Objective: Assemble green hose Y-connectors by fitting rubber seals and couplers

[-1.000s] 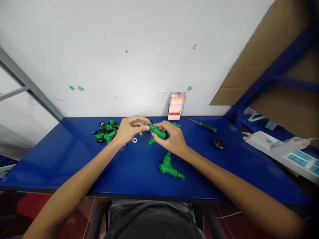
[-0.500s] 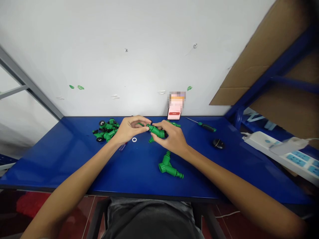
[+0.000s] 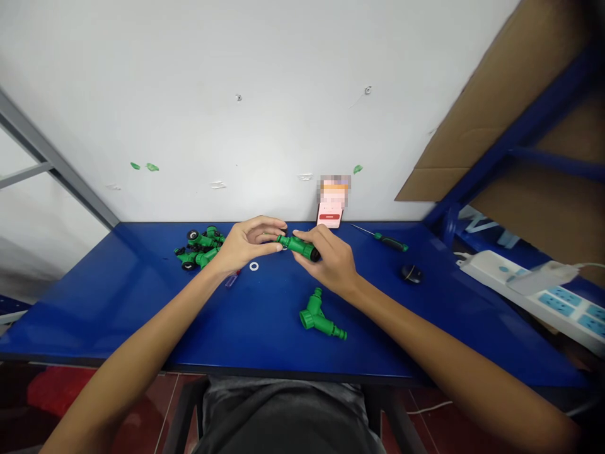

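Fingers of the right hand pinch a green hose connector, its underside hidden

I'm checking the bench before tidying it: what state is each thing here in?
Right hand: shut on the green fitting, lifted off the table.
Left hand: open, fingertips at the fitting's narrow end.
Y-fitting: lying on the table.
Fitting pile: heaped, left of the hands.
Washer: flat on the table.
Screwdriver: lying untouched.
Mouse: resting on the table.
Power strip: several sockets empty.
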`<act>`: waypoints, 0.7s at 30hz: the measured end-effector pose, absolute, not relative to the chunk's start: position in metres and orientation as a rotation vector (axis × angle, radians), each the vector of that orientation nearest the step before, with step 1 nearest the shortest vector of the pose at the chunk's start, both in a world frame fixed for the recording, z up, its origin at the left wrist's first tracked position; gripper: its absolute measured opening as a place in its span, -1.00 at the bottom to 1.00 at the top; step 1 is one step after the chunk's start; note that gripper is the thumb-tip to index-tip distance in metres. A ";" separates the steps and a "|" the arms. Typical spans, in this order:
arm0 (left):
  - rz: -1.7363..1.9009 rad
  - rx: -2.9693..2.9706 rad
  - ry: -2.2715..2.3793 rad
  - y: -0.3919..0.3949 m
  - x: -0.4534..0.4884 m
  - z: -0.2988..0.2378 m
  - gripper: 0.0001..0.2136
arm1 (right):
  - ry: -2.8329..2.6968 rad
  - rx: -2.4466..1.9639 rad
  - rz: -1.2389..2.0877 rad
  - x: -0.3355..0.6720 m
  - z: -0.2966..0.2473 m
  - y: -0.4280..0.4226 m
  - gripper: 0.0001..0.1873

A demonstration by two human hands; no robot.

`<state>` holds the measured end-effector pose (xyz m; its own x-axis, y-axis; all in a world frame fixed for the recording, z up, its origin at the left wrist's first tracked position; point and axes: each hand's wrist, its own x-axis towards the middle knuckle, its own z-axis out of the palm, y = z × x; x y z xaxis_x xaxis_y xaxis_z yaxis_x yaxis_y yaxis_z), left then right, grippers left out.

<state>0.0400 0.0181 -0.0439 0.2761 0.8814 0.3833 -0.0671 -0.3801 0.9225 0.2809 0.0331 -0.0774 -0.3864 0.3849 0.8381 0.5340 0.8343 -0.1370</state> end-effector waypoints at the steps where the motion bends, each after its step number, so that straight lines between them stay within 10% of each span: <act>1: 1.255 1.620 0.773 0.018 0.039 -0.043 -0.57 | -2.019 -0.667 -0.203 0.282 -0.077 0.033 -0.71; 21: 1.258 1.942 0.842 0.017 0.032 -0.043 -0.81 | -2.052 -0.653 0.013 0.280 -0.075 0.034 -0.67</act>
